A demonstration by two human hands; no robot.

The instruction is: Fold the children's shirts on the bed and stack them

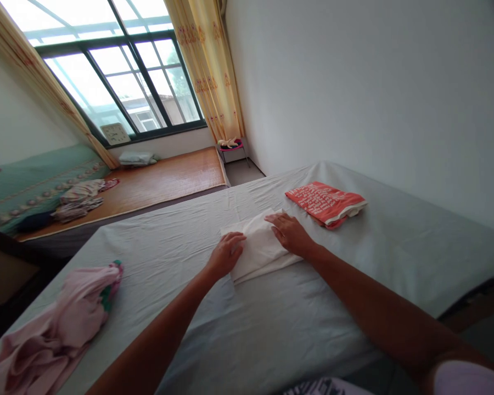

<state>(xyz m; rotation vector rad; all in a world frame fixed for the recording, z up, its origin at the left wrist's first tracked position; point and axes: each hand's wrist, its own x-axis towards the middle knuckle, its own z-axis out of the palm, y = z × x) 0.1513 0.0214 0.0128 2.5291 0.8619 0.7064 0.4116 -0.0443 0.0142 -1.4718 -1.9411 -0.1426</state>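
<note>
A folded white garment lies on the pale sheet that covers the table-like surface in front of me. My left hand rests at its left edge, fingers stretched over the cloth. On its upper right part lies my right hand, palm down with the fingers extended. Neither hand grips anything. Just beyond my right hand sits a folded red garment with white lettering and a pale edge. The exact kind of the white garment cannot be made out.
A crumpled pink garment lies at the left on the pale sheet. Behind stands a low bed with a brown mat, holding clothes and a folded bundle. A white wall runs along the right. A small stool stands near the curtain.
</note>
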